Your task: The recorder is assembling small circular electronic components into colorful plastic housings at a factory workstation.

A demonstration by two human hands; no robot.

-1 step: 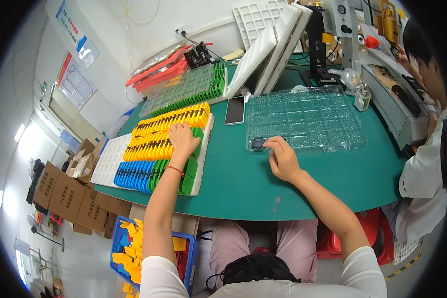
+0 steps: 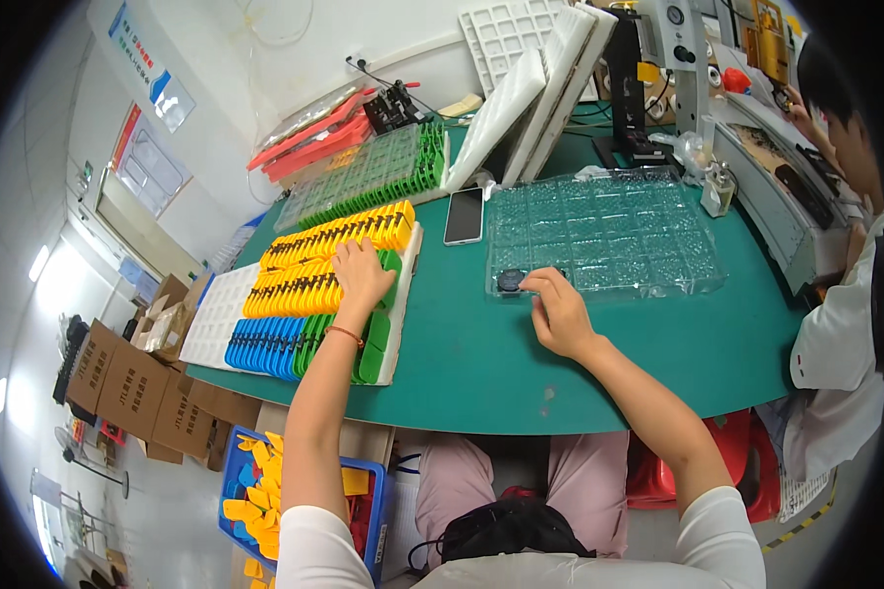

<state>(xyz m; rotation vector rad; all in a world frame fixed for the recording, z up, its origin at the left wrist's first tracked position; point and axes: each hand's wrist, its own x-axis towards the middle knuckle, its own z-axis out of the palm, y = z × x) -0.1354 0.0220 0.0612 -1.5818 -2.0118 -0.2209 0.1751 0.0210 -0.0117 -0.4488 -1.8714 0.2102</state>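
Observation:
On the left, my left hand (image 2: 361, 277) rests over rows of yellow plastic holders (image 2: 309, 291) with black parts across them. Its fingers curl down among them, and whatever lies at the fingertips is hidden. Blue holders (image 2: 263, 344) and green holders (image 2: 371, 361) stand in the same white tray (image 2: 211, 324). At the near left corner of a clear compartment tray (image 2: 609, 236), my right hand (image 2: 562, 314) has its fingers drawn together. They touch or nearly touch a round black part (image 2: 510, 281) in that corner; what they pinch, if anything, is not visible.
A phone (image 2: 464, 216) lies between the trays. Behind are green holders under a clear cover (image 2: 363, 175), leaning white trays (image 2: 521, 118) and a bench press (image 2: 631, 98). A blue bin (image 2: 378, 530) of loose coloured pieces stands below left. A co-worker (image 2: 845, 324) sits at right.

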